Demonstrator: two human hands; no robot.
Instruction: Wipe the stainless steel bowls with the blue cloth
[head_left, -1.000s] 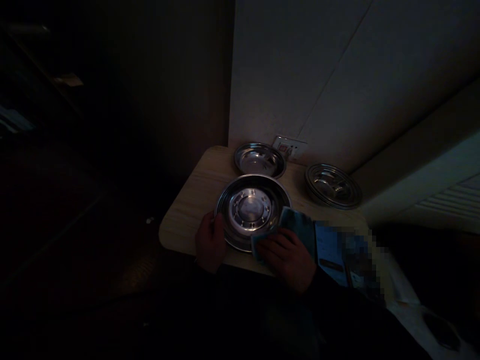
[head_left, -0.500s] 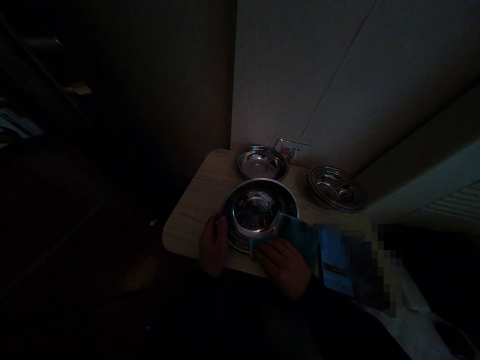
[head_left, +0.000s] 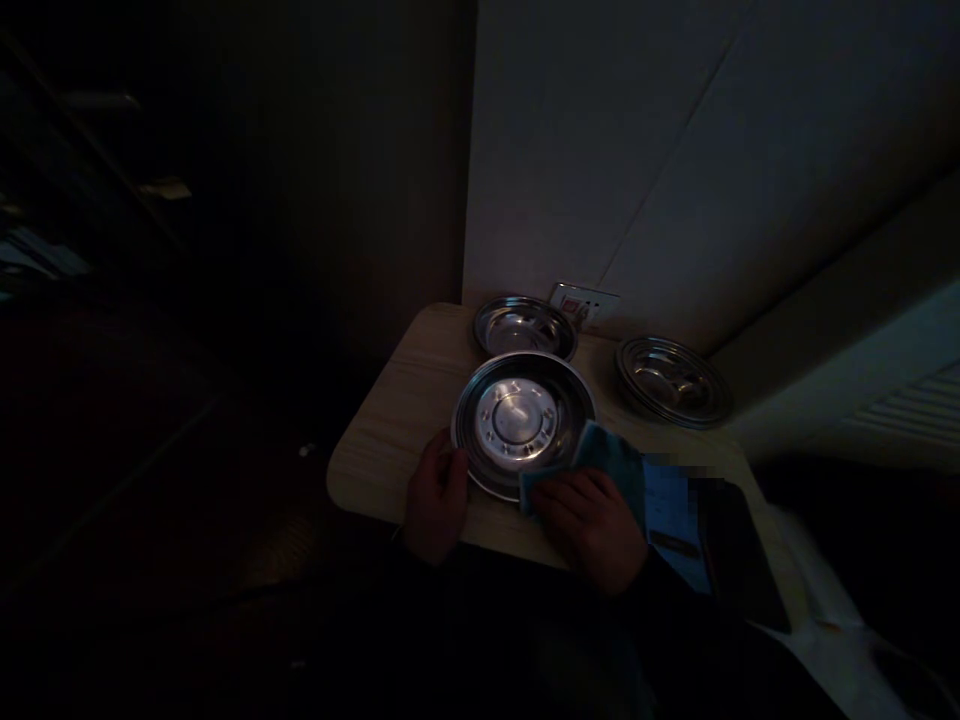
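A round stainless steel plate [head_left: 517, 420] with a raised, patterned middle is held tilted above the front of a small wooden-topped table [head_left: 390, 420]. My left hand [head_left: 437, 500] grips its left rim, thumb on the near side. At the lower right rim, my right hand [head_left: 589, 520] is closed on a teal cloth [head_left: 615, 455] and presses it against the plate. The cloth spreads out to the right beyond the fingers, and its fold hides part of the rim.
Behind the held plate lies another steel plate [head_left: 517, 328]. A stack of steel plates [head_left: 671, 380] stands at the back right. A phone or tablet with a lit screen [head_left: 675, 520] lies right of my right hand. A wall socket [head_left: 585, 303] sits above the table's back edge.
The plate has shifted slightly right and its tilt has changed, so its middle shines brighter. Both hands and the cloth have moved a little right.
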